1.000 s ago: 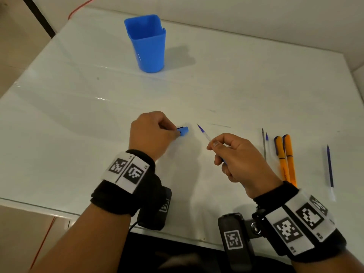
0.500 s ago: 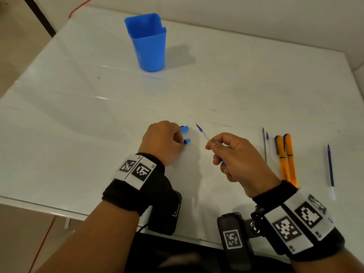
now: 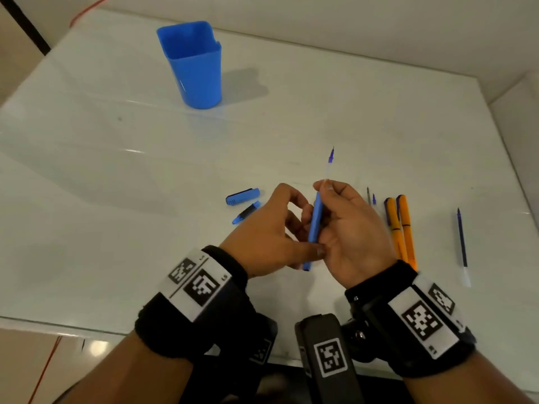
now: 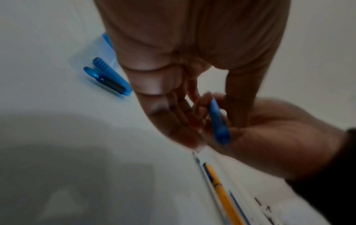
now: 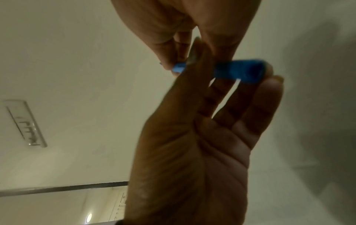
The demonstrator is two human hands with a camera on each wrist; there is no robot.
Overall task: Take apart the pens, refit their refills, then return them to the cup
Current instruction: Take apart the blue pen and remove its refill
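Note:
My left hand (image 3: 294, 228) and right hand (image 3: 326, 188) meet above the table's front middle. Between them stands a blue pen barrel (image 3: 315, 225), nearly upright; my left thumb and curled fingers hold its lower part. My right hand pinches a clear refill (image 3: 330, 161) with a purple tip that sticks up past the barrel's top. In the right wrist view the barrel (image 5: 240, 70) lies across my right fingertips (image 5: 273, 85). A blue cap (image 3: 242, 196) and a blue tip section (image 3: 246, 212) lie just left of my left hand. The blue cup (image 3: 189, 65) stands at the far left.
Right of my hands lie two orange pens (image 3: 401, 228), two thin refills (image 3: 370, 196) and, further right, a dark blue refill (image 3: 461, 240). The white table (image 3: 116, 199) ends at a front edge below my wrists. A wall runs behind it.
My left hand has let go of the blue cap and tip section, which now lie on the table, and has moved right onto the barrel. The refill now points up.

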